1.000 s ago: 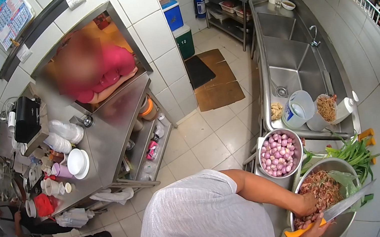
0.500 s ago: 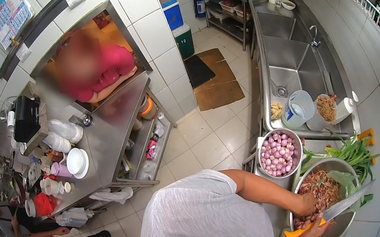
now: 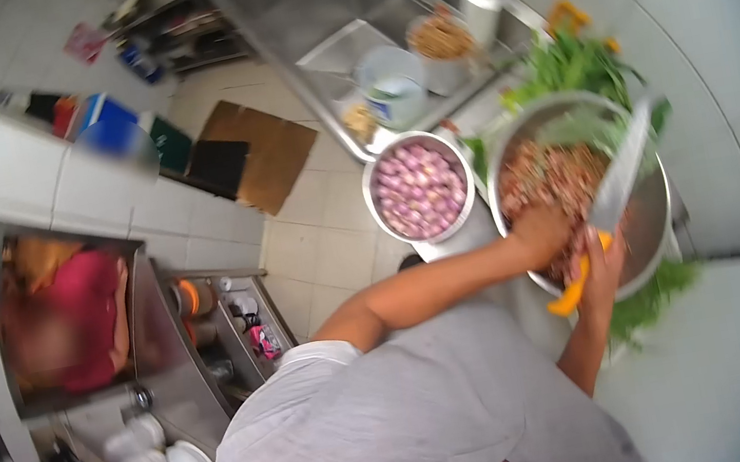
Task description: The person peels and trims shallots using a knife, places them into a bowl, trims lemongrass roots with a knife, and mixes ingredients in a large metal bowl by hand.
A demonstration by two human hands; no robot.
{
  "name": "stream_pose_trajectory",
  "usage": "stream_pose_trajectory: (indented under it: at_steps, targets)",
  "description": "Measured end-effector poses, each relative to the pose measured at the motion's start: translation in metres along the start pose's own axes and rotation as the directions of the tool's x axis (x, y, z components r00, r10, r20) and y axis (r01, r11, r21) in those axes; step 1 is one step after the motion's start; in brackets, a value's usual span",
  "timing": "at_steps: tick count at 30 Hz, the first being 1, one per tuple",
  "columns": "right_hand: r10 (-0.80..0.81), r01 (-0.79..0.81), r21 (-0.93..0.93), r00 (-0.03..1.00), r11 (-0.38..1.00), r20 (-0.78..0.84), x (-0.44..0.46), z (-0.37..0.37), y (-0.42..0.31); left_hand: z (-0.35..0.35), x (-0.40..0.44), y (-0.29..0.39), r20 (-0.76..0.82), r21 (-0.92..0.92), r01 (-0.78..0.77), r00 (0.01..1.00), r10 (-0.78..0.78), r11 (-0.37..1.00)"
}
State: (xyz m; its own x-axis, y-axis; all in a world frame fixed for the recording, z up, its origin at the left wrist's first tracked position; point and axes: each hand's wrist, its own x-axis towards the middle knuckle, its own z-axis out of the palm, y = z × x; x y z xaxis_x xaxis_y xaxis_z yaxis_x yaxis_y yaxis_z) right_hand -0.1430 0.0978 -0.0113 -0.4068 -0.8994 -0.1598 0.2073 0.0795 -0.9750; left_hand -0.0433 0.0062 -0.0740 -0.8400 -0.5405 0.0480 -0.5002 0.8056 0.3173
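Observation:
My right hand (image 3: 605, 261) grips the yellow handle of a large kitchen knife (image 3: 622, 172), its broad blade pointing up and away over the big metal bowl (image 3: 668, 213). Reddish-brown shreds (image 3: 550, 172) fill part of that bowl, and I cannot make out what they are. My left hand (image 3: 544, 235) is down in the shreds, fingers curled and mostly hidden; what they hold does not show. A pale green plastic bag (image 3: 584, 126) lies at the bowl's far side. Beside the bowl stands a metal pot (image 3: 370, 193) of small purple onions (image 3: 420, 189).
Green leafy stalks (image 3: 574, 66) lie behind the bowl, more greens (image 3: 650, 300) in front. A clear plastic tub (image 3: 394, 88), a container of brown shreds (image 3: 443, 42) and a white bottle (image 3: 480, 9) stand by the steel sink (image 3: 291, 7). A person (image 3: 79, 322) leans at the hatch.
The camera view has swung round, so the room appears rotated and shifted. My left hand stays in the bowl. The knife remains in my right hand, its blade now angled more steeply upward.

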Motion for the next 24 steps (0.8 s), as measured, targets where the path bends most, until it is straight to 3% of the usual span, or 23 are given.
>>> stream_pose_trajectory:
  at_steps: [2,4,5,6,7,9,11,13,17,20,24]
  targets:
    - [-0.011,0.011,0.053,1.0,0.999,-0.002,-0.001,0.003,-0.007,-0.012,-0.013,0.0,-0.002,-0.064,0.054,0.999,-0.054,0.997]
    - [-0.01,0.012,0.077,1.0,0.997,-0.023,-0.002,0.001,-0.009,-0.014,-0.022,-0.017,-0.137,-0.097,-0.142,0.982,0.128,0.985]
    - [-0.011,0.014,0.107,1.0,0.994,-0.029,-0.003,0.0,-0.011,-0.031,-0.03,-0.019,-0.122,-0.203,-0.06,0.992,0.036,0.977]
    - [-0.014,0.019,0.151,0.999,0.988,-0.035,-0.005,-0.001,-0.015,-0.052,-0.035,-0.024,-0.24,-0.273,-0.118,0.969,0.051,0.955]
    - [-0.014,0.027,0.152,0.996,0.988,-0.087,-0.009,-0.001,-0.02,-0.055,-0.038,-0.036,-0.26,-0.293,-0.099,0.965,0.02,0.951]
    - [-0.015,0.026,0.29,0.999,0.957,-0.043,-0.015,-0.005,-0.027,-0.066,-0.04,-0.051,-0.339,-0.338,-0.056,0.938,-0.066,0.939]
    - [-0.023,0.037,0.338,0.999,0.94,-0.046,-0.02,-0.018,-0.026,-0.087,-0.033,-0.051,-0.319,-0.332,-0.014,0.943,-0.099,0.943]
    - [-0.027,0.072,0.319,0.989,0.945,-0.143,-0.026,-0.022,-0.03,-0.09,-0.017,-0.049,-0.202,-0.326,-0.072,0.979,0.004,0.943]
    - [-0.035,0.086,0.305,0.985,0.948,-0.169,-0.034,-0.036,-0.041,-0.074,0.016,-0.024,-0.089,-0.253,-0.24,0.97,0.225,0.937]
    - [-0.022,0.081,0.323,0.983,0.943,-0.182,-0.037,-0.043,-0.046,-0.049,0.039,-0.017,0.085,-0.01,-0.299,0.951,0.298,0.954]
    - [-0.019,0.083,0.298,0.978,0.951,-0.209,-0.05,-0.048,-0.046,-0.066,0.058,-0.025,0.108,-0.187,-0.365,0.915,0.388,0.912]
